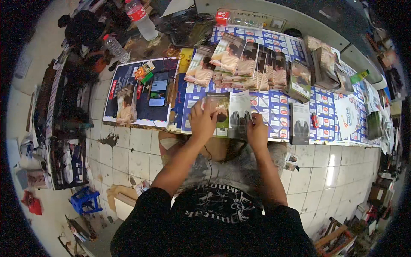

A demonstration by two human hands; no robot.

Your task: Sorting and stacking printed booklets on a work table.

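An unfolded leaflet (239, 115) lies at the table's near edge, its left panel a brownish-green photo and its right panel grey and white. My left hand (202, 121) rests on its left panel with the fingers spread. At the right edge my right hand (258, 129) pinches the leaflet between thumb and fingers. Beyond both hands, folded leaflets with a photo of a seated person (231, 55) are fanned out in overlapping piles. To the right lies a single grey-and-white leaflet (300, 123), with a leaflet stack (299, 81) behind it.
A phone (158, 89) with a lit screen and a small leaflet pile (126, 105) lie on a dark printed sheet at left. Plastic bottles (145, 26) stand farther back. More leaflet stacks (323, 64) and a red lighter (315, 121) are on the right. A blue stool (85, 200) is on the floor.
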